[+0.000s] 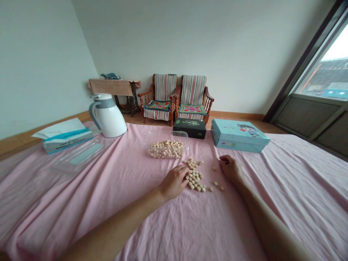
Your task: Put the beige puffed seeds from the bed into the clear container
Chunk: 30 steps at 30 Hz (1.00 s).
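Observation:
A loose heap of small round beige pieces point(194, 177) lies on the pink cloth in front of me. My left hand point(174, 182) rests at the heap's left side, its curled fingertips touching the pieces; whether one is pinched there is hidden. Right of the heap, my right hand point(230, 168) is low over the cloth with fingers bent inward; I cannot make out anything in them. A few stray pieces point(215, 183) lie between the heap and my right hand. Just behind my left hand, a clear plastic box point(166, 149) holds many more of these pieces.
On the pink cloth point(214, 224), a white and grey jug point(111, 117), a tissue pack point(67, 136) and a clear plastic lid point(84, 156) stand or lie at the left. A black box point(189, 128) and a light blue box point(239, 136) are at the back. Two wooden chairs point(175, 96) stand beyond.

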Available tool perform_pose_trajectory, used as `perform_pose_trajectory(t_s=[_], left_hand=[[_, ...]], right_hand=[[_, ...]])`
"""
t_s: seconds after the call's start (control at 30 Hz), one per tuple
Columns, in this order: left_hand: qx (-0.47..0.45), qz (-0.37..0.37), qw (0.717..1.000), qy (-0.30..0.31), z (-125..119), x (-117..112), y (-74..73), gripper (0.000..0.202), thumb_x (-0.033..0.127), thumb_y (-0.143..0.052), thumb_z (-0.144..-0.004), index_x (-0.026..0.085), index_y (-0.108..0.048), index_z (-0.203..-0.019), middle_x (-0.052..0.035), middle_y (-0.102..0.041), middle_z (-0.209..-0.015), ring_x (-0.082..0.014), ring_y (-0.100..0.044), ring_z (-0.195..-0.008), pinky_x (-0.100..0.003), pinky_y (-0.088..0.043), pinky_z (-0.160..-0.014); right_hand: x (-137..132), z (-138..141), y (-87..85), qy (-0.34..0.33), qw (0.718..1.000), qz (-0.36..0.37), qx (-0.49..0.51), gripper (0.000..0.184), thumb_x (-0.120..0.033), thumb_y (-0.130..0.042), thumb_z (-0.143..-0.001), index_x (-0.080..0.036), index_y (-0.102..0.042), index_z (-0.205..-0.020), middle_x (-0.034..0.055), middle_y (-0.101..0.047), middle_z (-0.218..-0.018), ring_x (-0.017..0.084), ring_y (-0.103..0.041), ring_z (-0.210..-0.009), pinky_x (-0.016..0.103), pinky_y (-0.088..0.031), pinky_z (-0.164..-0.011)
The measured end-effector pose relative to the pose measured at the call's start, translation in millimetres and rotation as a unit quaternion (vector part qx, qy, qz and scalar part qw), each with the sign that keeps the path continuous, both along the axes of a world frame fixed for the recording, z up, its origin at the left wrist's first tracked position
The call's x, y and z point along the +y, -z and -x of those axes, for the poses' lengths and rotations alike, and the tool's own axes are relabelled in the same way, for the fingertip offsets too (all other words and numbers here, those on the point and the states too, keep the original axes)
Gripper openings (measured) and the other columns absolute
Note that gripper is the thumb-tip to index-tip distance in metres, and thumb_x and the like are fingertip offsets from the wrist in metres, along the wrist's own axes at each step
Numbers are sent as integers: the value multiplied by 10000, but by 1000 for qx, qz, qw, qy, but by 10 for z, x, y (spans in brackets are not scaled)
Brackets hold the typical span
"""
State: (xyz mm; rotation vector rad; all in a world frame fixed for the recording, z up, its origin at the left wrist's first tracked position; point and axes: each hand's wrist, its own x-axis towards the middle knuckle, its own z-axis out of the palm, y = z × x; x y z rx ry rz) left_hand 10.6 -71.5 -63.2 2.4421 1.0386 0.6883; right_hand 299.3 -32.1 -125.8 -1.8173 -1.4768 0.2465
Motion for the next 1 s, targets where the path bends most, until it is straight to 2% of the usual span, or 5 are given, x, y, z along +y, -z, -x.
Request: perform_pose_trajectory(t_s=[0.17,0.33,0.43,0.57,1.0], left_hand=[[-39,9,999,-5,-2,-9,42,170,23,-491,-699,185,-503,-749,-9,-547,-777,-145,-522,-742,-241,-394,-659],[-156,88,984,5,37,59,51,165,116,-481,-778,164,-606,-876,-37,-592,-866,-134,-533,-767,-242,-411,-683],[-237,204,949,39,72,108,58,204,235,-473,-840,148,-626,-944,-47,-598,-890,-129,-537,-763,-247,-411,-685],[-309,362,878,51,90,120,58,355,427,-508,-836,121,-596,-992,6,-507,-701,-84,-452,-585,-208,-346,-550],[-378,474,790,89,102,80,1,442,551,-576,-773,109,-583,-794,35,-433,-598,-42,-344,-476,-185,-209,-442]], right_hand=[[9,-22,26,-1,1000,-1,0,199,-280,-476,-764,-208,-613,-890,55,-694,-838,182,-641,-716,297,-480,-645],[25,-42,47,-3,1000,-3,0,188,-263,-483,-756,-207,-612,-881,58,-694,-836,178,-640,-710,294,-479,-646],[31,-48,58,-5,1000,-6,-1,189,-273,-482,-761,-207,-611,-882,55,-694,-830,175,-640,-706,287,-477,-642],[33,-56,67,-5,1000,-9,-3,186,-275,-479,-762,-202,-613,-870,55,-694,-820,175,-642,-711,282,-475,-640],[46,-79,92,-13,1000,-14,-4,195,-271,-482,-754,-197,-616,-876,55,-693,-824,175,-639,-698,284,-471,-631]])
